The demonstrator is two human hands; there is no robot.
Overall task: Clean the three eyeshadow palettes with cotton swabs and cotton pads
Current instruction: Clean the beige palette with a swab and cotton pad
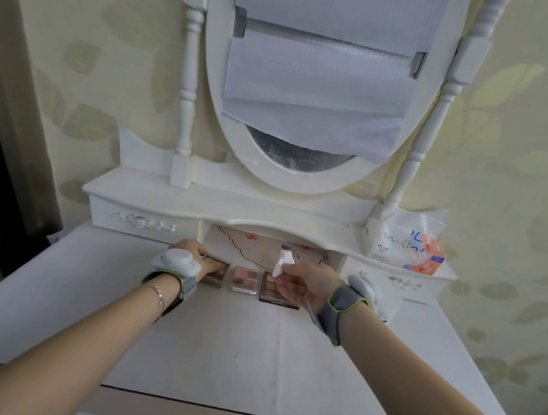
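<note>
Presently, a soft, crumpled white cotton pad (pixel 283 263) is being pinched by the right hand (pixel 306 282) above the rigid brown twelve-pan eyeshadow palette (pixel 277 292), while the left hand (pixel 195 257) is gripping the light tan palette (pixel 216 271) by its edges.

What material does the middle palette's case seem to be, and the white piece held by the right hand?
Middle palette: apparently clear glossy plastic; its rim looks see-through with pale highlights. White piece pinched by the right hand: soft matte cotton or tissue, crumpled and limp; which one is unclear.
</note>
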